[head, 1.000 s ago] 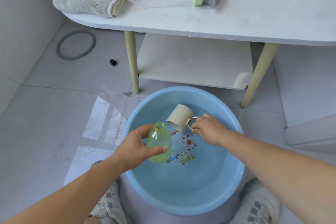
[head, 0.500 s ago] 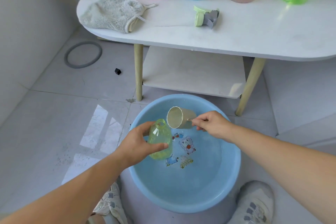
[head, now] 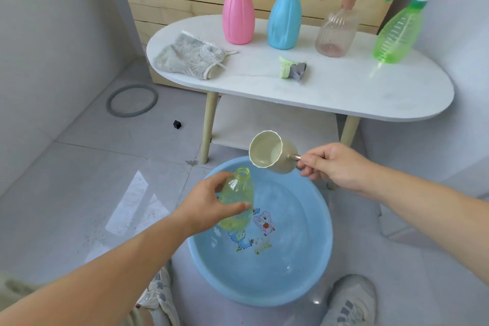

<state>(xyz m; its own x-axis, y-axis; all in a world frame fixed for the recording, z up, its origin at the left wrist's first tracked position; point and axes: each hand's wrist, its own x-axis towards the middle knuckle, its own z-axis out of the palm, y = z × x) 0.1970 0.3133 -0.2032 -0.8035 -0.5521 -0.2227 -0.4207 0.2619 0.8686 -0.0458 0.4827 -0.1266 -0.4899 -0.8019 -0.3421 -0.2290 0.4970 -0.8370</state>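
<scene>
Over the left rim of the blue basin (head: 321, 264), the left hand (head: 206, 205) wraps an uncapped yellow-green spray bottle (head: 238, 198), mouth up, probably so spills fall back. Just beyond, the right hand (head: 337, 167) pinches a cream cup (head: 268, 152) by its mostly hidden metal handle. I cannot tell what the cup holds. A trigger head (head: 292, 70), likely the bottle's, lies mid-table (head: 370, 92).

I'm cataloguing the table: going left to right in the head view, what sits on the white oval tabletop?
Grey terry cloth → pink plastic spray bottle with black trigger → blue plastic spray bottle with grey trigger → clear ribbed spray bottle with tan trigger → translucent green spray bottle.
</scene>
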